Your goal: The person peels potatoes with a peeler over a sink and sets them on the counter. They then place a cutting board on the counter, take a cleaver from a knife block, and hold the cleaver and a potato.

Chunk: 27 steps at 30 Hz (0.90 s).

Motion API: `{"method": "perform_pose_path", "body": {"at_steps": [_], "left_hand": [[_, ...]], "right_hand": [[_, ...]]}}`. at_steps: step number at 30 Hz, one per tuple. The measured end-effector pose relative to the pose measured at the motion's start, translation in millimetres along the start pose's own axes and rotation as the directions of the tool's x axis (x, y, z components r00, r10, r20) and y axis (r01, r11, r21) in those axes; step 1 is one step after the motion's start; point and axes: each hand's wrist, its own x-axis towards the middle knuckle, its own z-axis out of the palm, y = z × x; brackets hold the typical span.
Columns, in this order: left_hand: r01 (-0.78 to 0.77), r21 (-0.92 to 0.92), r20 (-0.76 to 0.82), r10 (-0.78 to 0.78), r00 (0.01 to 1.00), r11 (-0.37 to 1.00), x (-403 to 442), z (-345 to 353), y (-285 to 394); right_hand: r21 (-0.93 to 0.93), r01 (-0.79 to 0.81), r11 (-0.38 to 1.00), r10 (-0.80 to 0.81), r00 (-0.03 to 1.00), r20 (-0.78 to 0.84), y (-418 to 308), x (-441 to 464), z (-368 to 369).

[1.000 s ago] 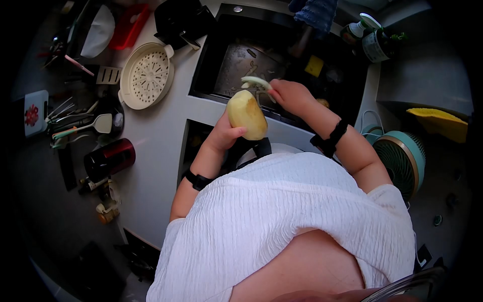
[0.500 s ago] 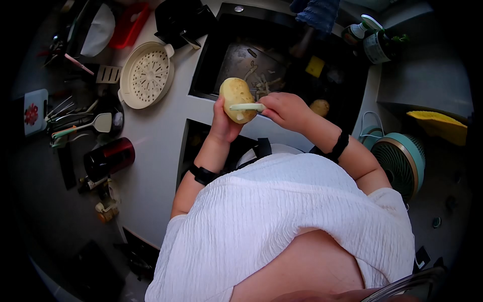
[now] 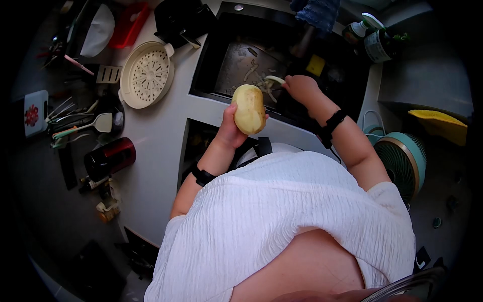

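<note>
A large, mostly peeled potato (image 3: 249,109) is held upright in my left hand (image 3: 232,129), near the front edge of the sink; brownish skin shows on its right side. My right hand (image 3: 303,91) is closed on the handle end of a pale green peeler (image 3: 274,79), whose head points left over the sink. The peeler is apart from the potato. Strips of peel (image 3: 250,70) lie on the dark bottom of the sink (image 3: 229,58) behind the potato.
A cream perforated basket (image 3: 147,75) stands left of the sink, with a dark red cylinder (image 3: 110,158) and utensils (image 3: 102,123) further left. A yellow sponge (image 3: 315,65) is in the sink's right part. Bottles (image 3: 376,46) stand at back right, a green fan (image 3: 401,163) at right.
The peeler was across the potato half a second ago and is now away from it, up and to the right with my right hand. The potato has shifted slightly right and turned.
</note>
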Motion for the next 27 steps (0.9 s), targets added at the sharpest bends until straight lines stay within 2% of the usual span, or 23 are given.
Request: {"method": "perform_pose_path", "body": {"at_steps": [1,4,5,8,11,20,22,23,26,27], "left_hand": [[-0.017,0.028,-0.021,0.018,1.000,0.999,0.6,4.7,2.9],[0.015,-0.005,-0.124,-0.016,0.992,1.000,3.2,-5.6,14.7],[0.018,-0.003,-0.111,-0.018,0.994,1.000,2.9,-10.2,17.1],[-0.011,0.002,-0.189,0.011,0.982,1.000,2.5,-1.8,23.0],[0.029,-0.019,-0.192,-0.032,0.981,0.999,2.9,-2.1,20.2],[0.051,0.069,-0.192,-0.037,0.981,0.996,0.5,2.1,17.2],[0.023,0.076,-0.141,-0.012,0.990,0.997,-0.6,1.6,12.2],[0.009,0.079,-0.115,0.001,0.993,0.997,-0.5,-0.3,9.6],[0.082,-0.028,-0.104,-0.084,0.991,0.996,-1.8,-20.4,10.8],[0.076,-0.037,-0.092,-0.079,0.993,0.996,0.5,-25.1,13.0]], "right_hand": [[0.061,-0.021,0.998,0.025,0.997,-0.067,4.1,1.1,0.7],[0.333,0.072,0.940,0.020,0.964,-0.266,-10.5,-11.6,-13.6],[0.398,0.225,0.889,-0.089,0.939,-0.333,-17.8,-20.0,-20.1],[0.329,0.513,0.793,-0.384,0.840,-0.384,-44.3,-48.9,-39.8],[0.191,0.611,0.768,-0.545,0.781,-0.305,-61.7,-67.5,-42.5],[0.328,0.561,0.760,-0.526,0.827,-0.197,-54.5,-48.1,-34.0],[0.362,0.483,0.798,-0.414,0.874,-0.255,-44.5,-33.2,-25.6],[0.330,0.448,0.831,-0.409,0.894,-0.185,-38.4,-26.1,-26.1],[0.204,0.362,0.909,-0.334,0.929,-0.159,-52.1,-23.1,-33.8],[0.187,0.363,0.913,-0.319,0.920,-0.229,-54.7,-22.1,-32.9]]}}
